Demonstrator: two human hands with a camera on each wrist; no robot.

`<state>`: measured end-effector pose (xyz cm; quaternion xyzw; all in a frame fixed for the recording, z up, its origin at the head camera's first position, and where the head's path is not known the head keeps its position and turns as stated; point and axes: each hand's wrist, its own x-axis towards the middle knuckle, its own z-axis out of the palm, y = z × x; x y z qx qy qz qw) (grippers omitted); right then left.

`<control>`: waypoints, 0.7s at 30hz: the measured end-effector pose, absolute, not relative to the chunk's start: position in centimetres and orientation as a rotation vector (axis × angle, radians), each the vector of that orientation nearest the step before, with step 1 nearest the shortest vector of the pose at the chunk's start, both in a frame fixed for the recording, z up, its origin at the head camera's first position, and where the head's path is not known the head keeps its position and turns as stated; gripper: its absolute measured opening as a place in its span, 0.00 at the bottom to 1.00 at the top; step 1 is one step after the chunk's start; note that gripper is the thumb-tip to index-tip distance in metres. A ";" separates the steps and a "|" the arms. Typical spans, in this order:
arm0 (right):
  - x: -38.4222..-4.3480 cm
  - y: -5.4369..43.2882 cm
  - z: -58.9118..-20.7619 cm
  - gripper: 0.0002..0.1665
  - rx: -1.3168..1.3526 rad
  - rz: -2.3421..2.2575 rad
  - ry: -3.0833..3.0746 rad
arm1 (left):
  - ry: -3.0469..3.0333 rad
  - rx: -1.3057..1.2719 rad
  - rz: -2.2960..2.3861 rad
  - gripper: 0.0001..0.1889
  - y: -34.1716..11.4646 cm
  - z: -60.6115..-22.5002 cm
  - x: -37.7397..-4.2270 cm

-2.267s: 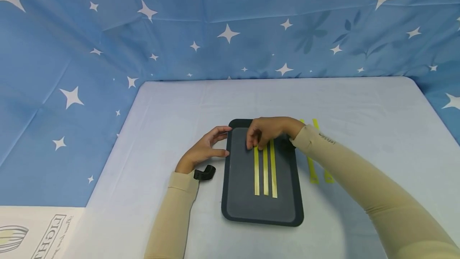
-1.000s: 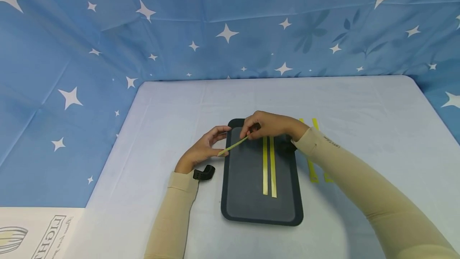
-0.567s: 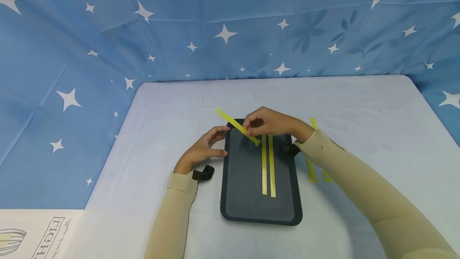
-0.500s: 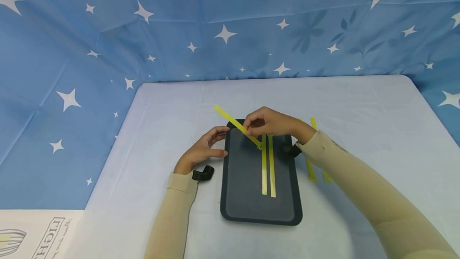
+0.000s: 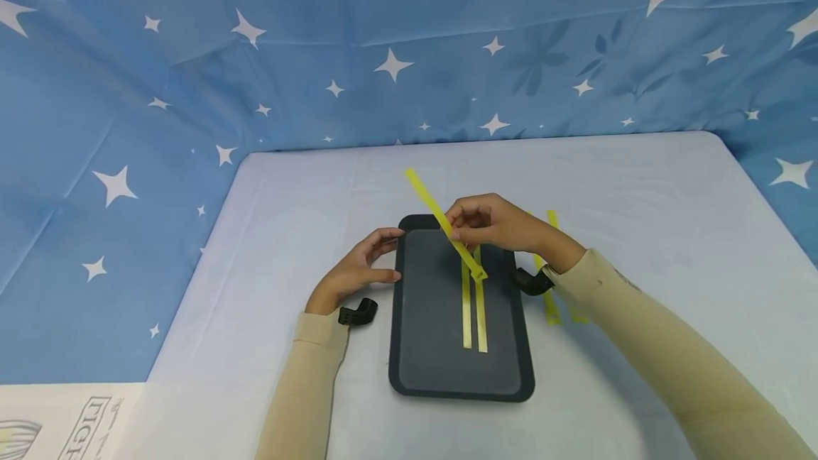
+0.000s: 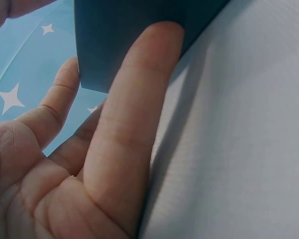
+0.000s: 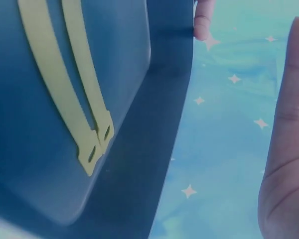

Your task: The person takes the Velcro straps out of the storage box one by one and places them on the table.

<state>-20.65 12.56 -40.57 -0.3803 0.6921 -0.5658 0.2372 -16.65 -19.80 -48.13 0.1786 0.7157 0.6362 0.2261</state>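
Observation:
My right hand [image 5: 501, 226] pinches a yellow cable tie [image 5: 424, 194], a flat strip with a wide slotted head, between thumb and fingers. It slants over a dark grey tray [image 5: 418, 346], its head lower and toward me. Two more yellow ties [image 5: 466, 318] lie side by side lengthwise in the tray; the right wrist view shows their slotted heads [image 7: 92, 154] close to the tray's raised wall [image 7: 154, 99]. My left hand [image 5: 351, 274] rests against the tray's left edge with thumb and fingers fairly straight and spread; its thumb [image 6: 139, 89] touches the tray's side.
More yellow ties [image 5: 551, 307] lie on the white tabletop [image 5: 300, 218] right of the tray, partly hidden by my right arm. A blue star-patterned cloth [image 5: 441, 84] hangs behind the table. Printed cream material [image 5: 57, 421] shows at the lower left.
My right hand has lifted one of three ties from the tray, swung it leftward past my left thumb, then turned it and moved right. My left hand stays at the tray's edge.

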 end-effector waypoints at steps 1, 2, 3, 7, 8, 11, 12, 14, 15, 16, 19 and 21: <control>-20.5 12.8 -40.6 0.08 -1.033 -1.563 1.903 | 1.972 0.492 1.755 0.43 -19.8 -48.1 -16.6; -20.3 13.0 -40.7 0.09 -1.024 -1.578 1.905 | 1.969 0.491 1.756 0.43 -19.8 -48.1 -16.6; -20.2 13.2 -40.7 0.09 -1.015 -1.592 1.910 | 1.965 0.490 1.759 0.43 -19.8 -48.1 -16.6; -19.6 14.1 -40.8 0.12 -0.979 -1.636 1.936 | 1.958 0.483 1.761 0.43 -19.8 -48.1 -16.5; -19.5 14.4 -40.8 0.12 -0.967 -1.646 1.938 | 1.958 0.480 1.759 0.44 -19.8 -48.1 -16.5; -19.1 15.0 -40.8 0.11 -0.918 -1.669 1.952 | 1.956 0.473 1.757 0.44 -19.8 -48.1 -16.4; -19.0 15.3 -40.8 0.11 -0.901 -1.676 1.959 | 1.953 0.469 1.758 0.44 -19.8 -48.1 -16.4; -18.7 15.7 -40.8 0.12 -0.876 -1.690 1.977 | 1.947 0.459 1.760 0.44 -19.8 -48.0 -16.3; -18.6 16.0 -40.8 0.12 -0.864 -1.695 1.988 | 1.945 0.455 1.760 0.44 -19.8 -48.0 -16.3; -18.5 16.2 -40.7 0.12 -0.850 -1.701 1.998 | 1.946 0.449 1.758 0.44 -19.8 -48.0 -16.2; -18.1 17.1 -40.8 0.12 -0.818 -1.710 2.036 | 1.954 0.445 1.751 0.43 -19.7 -47.9 -16.2; -17.9 17.7 -40.8 0.13 -0.784 -1.715 2.054 | 1.957 0.446 1.747 0.43 -19.7 -47.8 -16.2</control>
